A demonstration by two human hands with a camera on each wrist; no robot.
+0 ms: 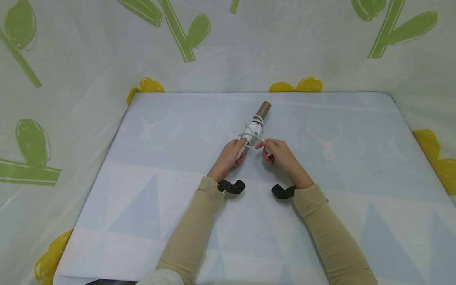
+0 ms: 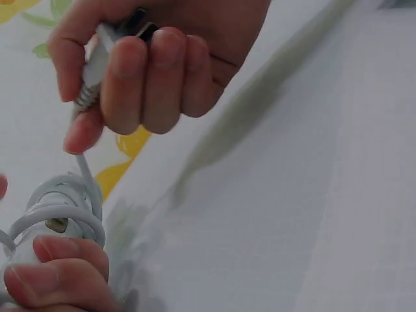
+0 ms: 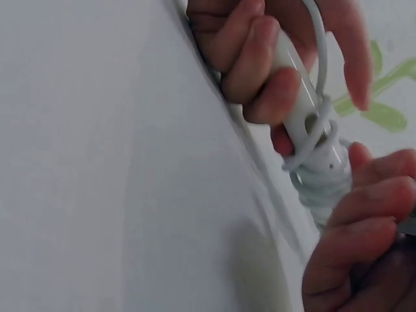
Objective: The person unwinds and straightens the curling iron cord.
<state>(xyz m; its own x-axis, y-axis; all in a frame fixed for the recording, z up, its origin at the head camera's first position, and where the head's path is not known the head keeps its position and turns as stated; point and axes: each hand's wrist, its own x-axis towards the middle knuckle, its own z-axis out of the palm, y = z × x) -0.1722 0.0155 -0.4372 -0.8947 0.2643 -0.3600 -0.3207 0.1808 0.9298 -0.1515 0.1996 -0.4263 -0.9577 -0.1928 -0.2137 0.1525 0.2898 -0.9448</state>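
Observation:
A curling iron with a brown barrel [image 1: 263, 110] points toward the far edge of the table, its white cord [image 1: 253, 126] coiled several times around the body. My left hand [image 1: 229, 156] grips its white handle [image 3: 300, 107], fingers wrapped around it in the right wrist view. To the right of the handle, my right hand [image 1: 281, 156] holds the white plug [image 2: 96, 68] at the cord's end. In the left wrist view, thumb and index finger pinch near the plug's ribbed collar, and dark metal-edged prongs show behind the curled fingers. A length of cord runs from the plug to the coils.
Beneath the hands is a table with a pale blue and white patterned cloth [image 1: 178, 206]. A curtain [image 1: 249, 51] printed with green leaves and yellow flowers surrounds its back and sides. Black wrist cameras [image 1: 233, 187] jut inward from both wrists.

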